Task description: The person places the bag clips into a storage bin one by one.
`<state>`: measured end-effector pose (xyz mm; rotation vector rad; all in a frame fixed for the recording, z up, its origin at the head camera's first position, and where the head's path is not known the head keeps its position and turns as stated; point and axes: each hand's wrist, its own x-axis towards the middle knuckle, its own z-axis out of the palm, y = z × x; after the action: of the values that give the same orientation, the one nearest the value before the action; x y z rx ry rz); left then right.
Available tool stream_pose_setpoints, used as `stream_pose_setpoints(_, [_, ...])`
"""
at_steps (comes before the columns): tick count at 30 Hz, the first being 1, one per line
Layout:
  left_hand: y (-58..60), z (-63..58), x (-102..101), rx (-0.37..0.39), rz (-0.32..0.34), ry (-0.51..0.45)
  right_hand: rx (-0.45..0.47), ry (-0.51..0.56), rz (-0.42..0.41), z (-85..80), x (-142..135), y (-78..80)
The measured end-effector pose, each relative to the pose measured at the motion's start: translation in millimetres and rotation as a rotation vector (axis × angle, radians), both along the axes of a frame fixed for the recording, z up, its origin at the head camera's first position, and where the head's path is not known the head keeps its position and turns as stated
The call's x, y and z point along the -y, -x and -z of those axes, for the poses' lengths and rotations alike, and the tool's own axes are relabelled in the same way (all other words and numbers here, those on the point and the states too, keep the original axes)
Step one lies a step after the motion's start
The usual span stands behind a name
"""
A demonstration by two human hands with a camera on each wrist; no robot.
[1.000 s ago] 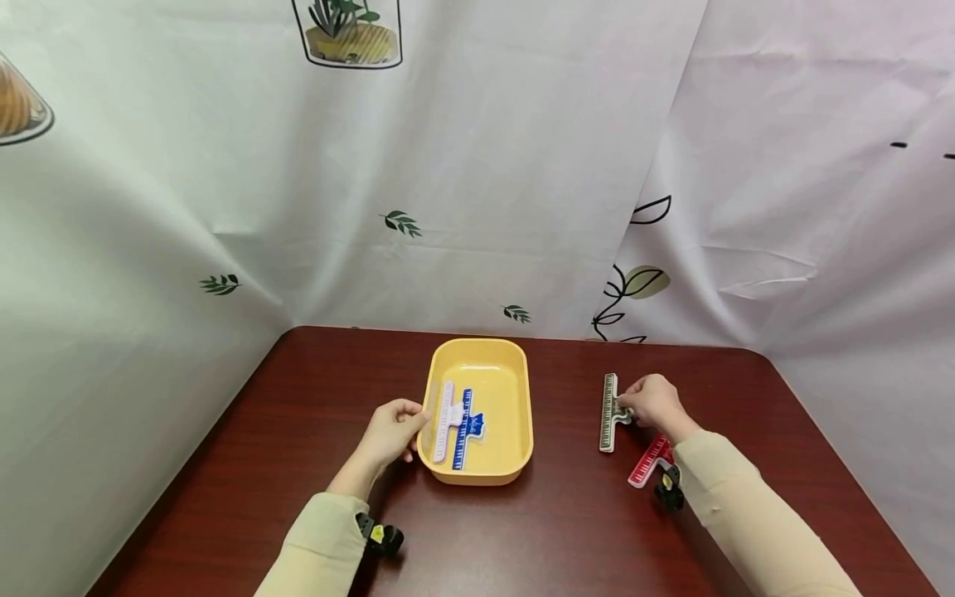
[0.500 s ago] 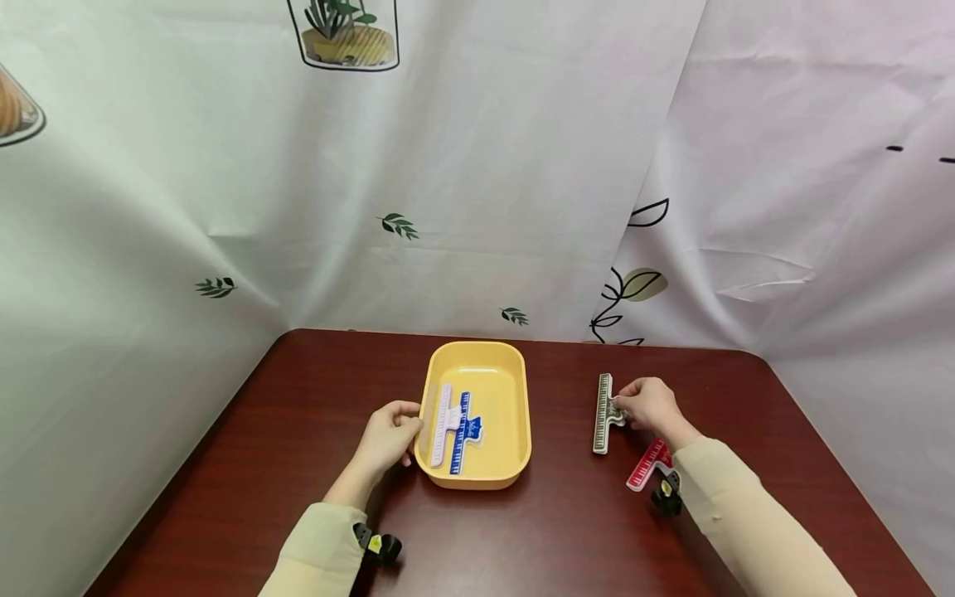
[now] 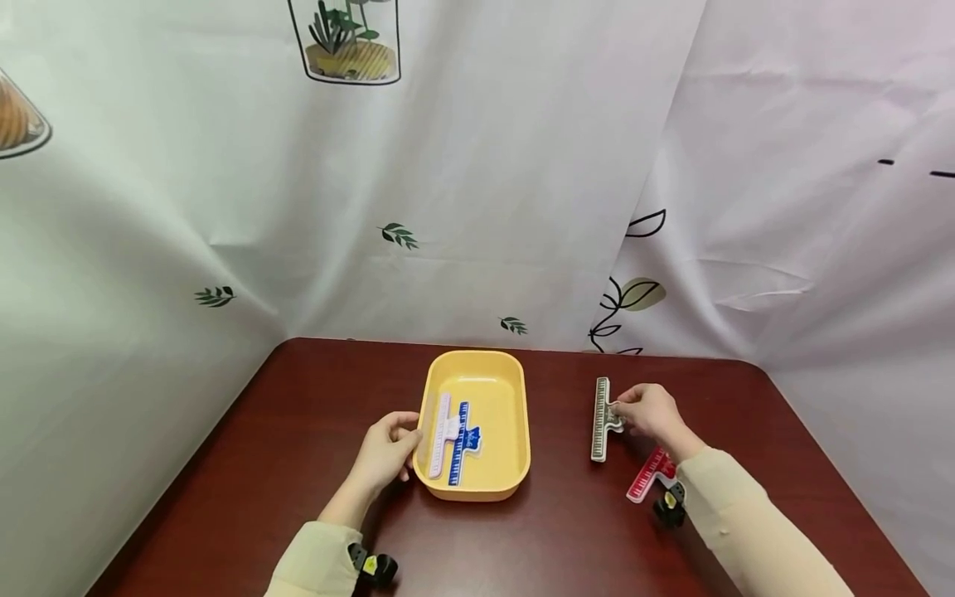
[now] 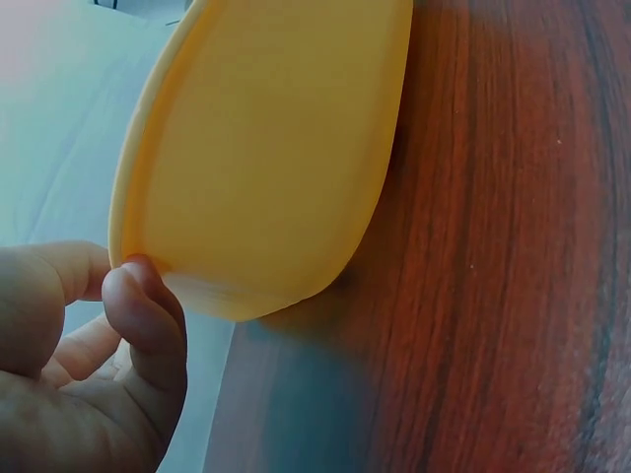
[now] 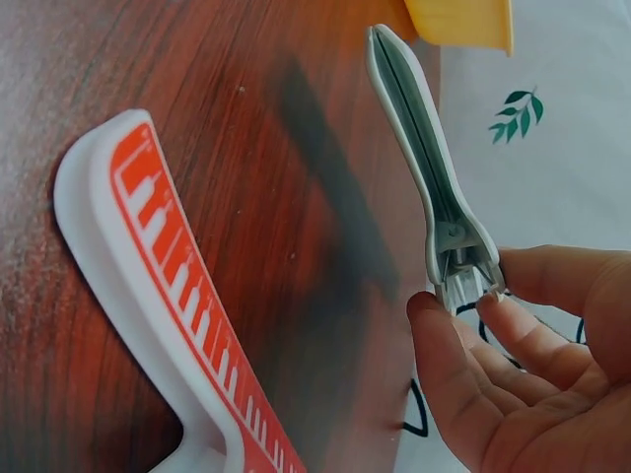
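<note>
The yellow tray (image 3: 501, 423) rests on the dark red-brown surface (image 3: 552, 522), and the left hand (image 3: 386, 452) of the person is at its left side, toward the near end. The thumb and fingers of this hand are closed narrowly on the rim of the tray, which they pinch. Inside the tray, along its left side, lie two long clips: the pale pink clip (image 3: 438, 444) is nearer to the left wall, and the blue clip (image 3: 458, 454) is just beside it, toward the middle of the tray (if the two touch, one cannot tell surely).

To the right of the tray, well apart from it, the right hand (image 3: 651, 412) holds the grey-green clip (image 3: 600, 421) by its handle, between thumb and fingers. This clip has its long bar on the side toward the tray, and in the right wrist view it is raised over the surface, with its shadow apart from it. Farther right of the tray and closer to the person, the red clip (image 3: 647, 479) lies slanted on the surface, partly covered by the right sleeve (image 3: 716, 485). Behind the tray hangs a whitish cloth (image 3: 515, 207) with printed leaves
</note>
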<state>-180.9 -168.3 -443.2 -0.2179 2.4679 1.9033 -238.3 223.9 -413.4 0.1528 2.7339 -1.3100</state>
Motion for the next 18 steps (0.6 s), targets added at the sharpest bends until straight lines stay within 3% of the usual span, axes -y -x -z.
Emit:
stream_pose_setpoints(12, [-7.1, -1.2, -0.6, 0.004, -0.008, 0.016, -0.051, 0.03, -0.017, 0.7, 6.3, -1.7])
stream_pose_setpoints(18, [-8.0, -1.5, -2.3, 0.005, 0.005, 0.031, -0.034, 0.078, -0.019, 0.7, 8.6, -4.8])
